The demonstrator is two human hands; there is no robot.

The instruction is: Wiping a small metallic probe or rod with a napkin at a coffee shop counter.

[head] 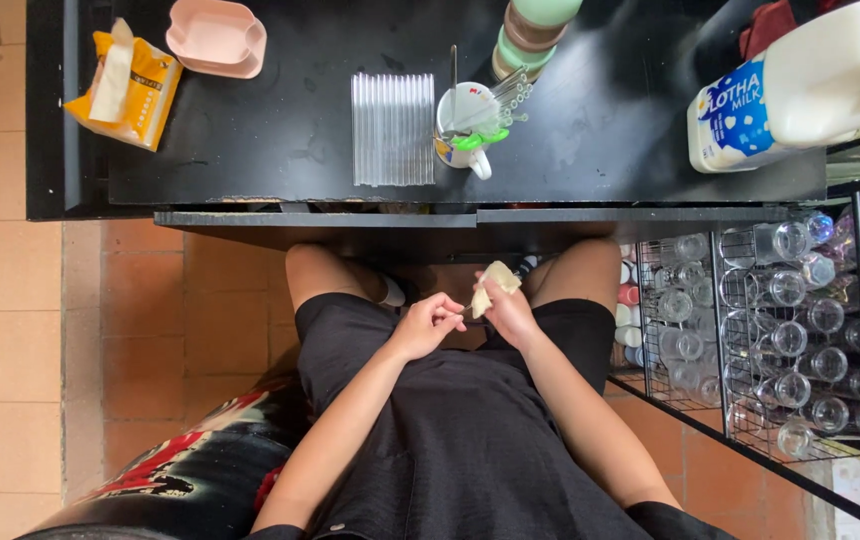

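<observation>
While the person sits at a black counter [280, 150], the right hand [510, 315] grips a pale wrapper [492, 285] over the lap, its long axis running up and slightly right toward the counter. The left hand [425, 322] is curled narrow, fingertips pinching at the wrapper's lower end. On the counter, a yellow tissue pack [128, 88] lies far left and a white milk jug [800, 90] with a blue label far right.
</observation>
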